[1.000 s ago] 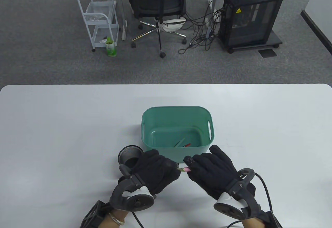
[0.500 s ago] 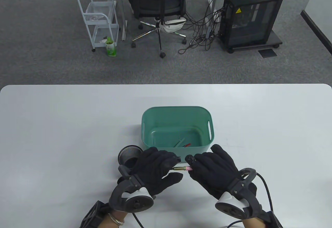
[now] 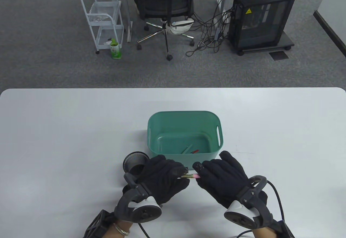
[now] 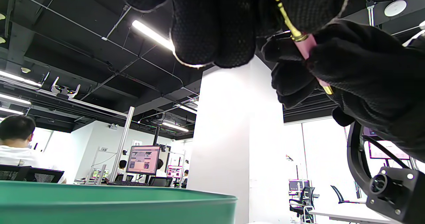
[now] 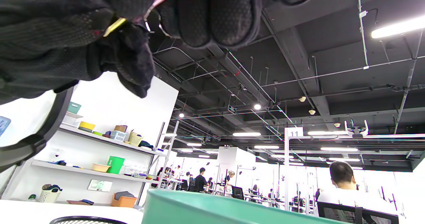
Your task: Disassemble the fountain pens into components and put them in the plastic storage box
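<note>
left hand [image 3: 165, 178] fingers closed again onto pink pen [image 3: 192, 176]

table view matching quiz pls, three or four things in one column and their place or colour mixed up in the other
Things:
1. storage box
2. pen piece
3. mesh cup
4. office chair

Places or colours:
A. pink with gold trim, held between both hands
B. black, on the carpet beyond the table
C. green, on the table just past the hands
D. black, left of the box, partly hidden by the left hand

Pairs: 1-C, 2-A, 3-D, 4-B
</note>
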{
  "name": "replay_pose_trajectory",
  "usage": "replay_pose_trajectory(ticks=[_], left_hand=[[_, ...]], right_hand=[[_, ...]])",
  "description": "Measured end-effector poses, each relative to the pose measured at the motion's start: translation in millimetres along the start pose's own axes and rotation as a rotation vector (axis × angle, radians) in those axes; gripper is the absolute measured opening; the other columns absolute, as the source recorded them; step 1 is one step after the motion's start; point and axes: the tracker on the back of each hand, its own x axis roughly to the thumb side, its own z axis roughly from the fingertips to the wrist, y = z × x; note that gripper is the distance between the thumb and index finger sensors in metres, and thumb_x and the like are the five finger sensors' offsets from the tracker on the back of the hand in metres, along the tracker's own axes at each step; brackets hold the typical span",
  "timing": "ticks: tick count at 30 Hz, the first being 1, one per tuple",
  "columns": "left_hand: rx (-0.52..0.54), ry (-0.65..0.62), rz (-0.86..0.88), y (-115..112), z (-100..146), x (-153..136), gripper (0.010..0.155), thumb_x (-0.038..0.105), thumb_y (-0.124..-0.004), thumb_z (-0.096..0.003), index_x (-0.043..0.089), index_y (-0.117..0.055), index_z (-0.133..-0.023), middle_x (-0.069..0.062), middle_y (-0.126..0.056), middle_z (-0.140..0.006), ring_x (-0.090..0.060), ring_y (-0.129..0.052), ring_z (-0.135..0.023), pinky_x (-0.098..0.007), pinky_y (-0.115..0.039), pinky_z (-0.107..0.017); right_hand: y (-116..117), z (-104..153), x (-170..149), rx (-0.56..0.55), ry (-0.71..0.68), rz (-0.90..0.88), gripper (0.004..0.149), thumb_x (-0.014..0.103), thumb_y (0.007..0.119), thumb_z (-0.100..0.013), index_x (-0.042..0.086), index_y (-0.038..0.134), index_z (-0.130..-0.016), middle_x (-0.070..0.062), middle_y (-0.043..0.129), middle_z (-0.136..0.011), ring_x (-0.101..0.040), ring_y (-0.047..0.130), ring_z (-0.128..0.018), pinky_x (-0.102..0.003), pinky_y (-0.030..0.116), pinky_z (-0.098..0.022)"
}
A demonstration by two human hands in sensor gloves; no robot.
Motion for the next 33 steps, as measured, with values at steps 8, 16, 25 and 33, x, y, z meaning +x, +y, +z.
replay_pose_trajectory(ticks=[8,16,25,33], left_hand=[[0.002,0.002,0.010,-0.3,-0.2,-0.8,0.047,0.050,-0.065,-0.0659,0.013,-0.083,-0.089,-0.004,-0.100,-0.081,-0.023,-0.097,-0.072,-0.051,-0.064,-0.076],[0.005,0.003,0.020,-0.6,-0.5,-2.0,0.050,0.050,-0.057,-0.0671,0.013,-0.088,-0.083,-0.005,-0.104,-0.073,-0.024,-0.100,-0.066,-0.051,-0.066,-0.073],[0.002,0.009,0.022,-0.9,-0.3,-3.3,0.053,0.051,-0.056,-0.0672,0.013,-0.087,-0.086,-0.006,-0.103,-0.077,-0.025,-0.099,-0.069,-0.052,-0.065,-0.074],[-0.008,0.016,0.027,-0.8,0.0,-4.7,0.058,0.055,-0.059,-0.0665,0.012,-0.075,-0.102,-0.009,-0.094,-0.093,-0.029,-0.092,-0.083,-0.054,-0.060,-0.078]], right_hand=[[0.2,0.0,0.4,0.000,-0.001,0.000,0.045,0.050,0.071,-0.056,0.030,0.080,-0.096,0.008,0.084,-0.087,-0.011,0.086,-0.077,-0.049,0.059,-0.079],[0.3,0.0,1.0,0.001,-0.003,-0.003,0.045,0.049,0.071,-0.056,0.030,0.080,-0.096,0.008,0.084,-0.087,-0.011,0.086,-0.077,-0.049,0.059,-0.079],[0.2,0.0,1.1,0.002,-0.003,-0.001,0.045,0.049,0.071,-0.056,0.030,0.080,-0.096,0.008,0.085,-0.087,-0.011,0.086,-0.077,-0.049,0.059,-0.079],[0.7,0.0,-0.6,0.004,0.004,-0.001,0.045,0.050,0.071,-0.056,0.030,0.080,-0.096,0.007,0.085,-0.087,-0.011,0.086,-0.077,-0.049,0.059,-0.079]])
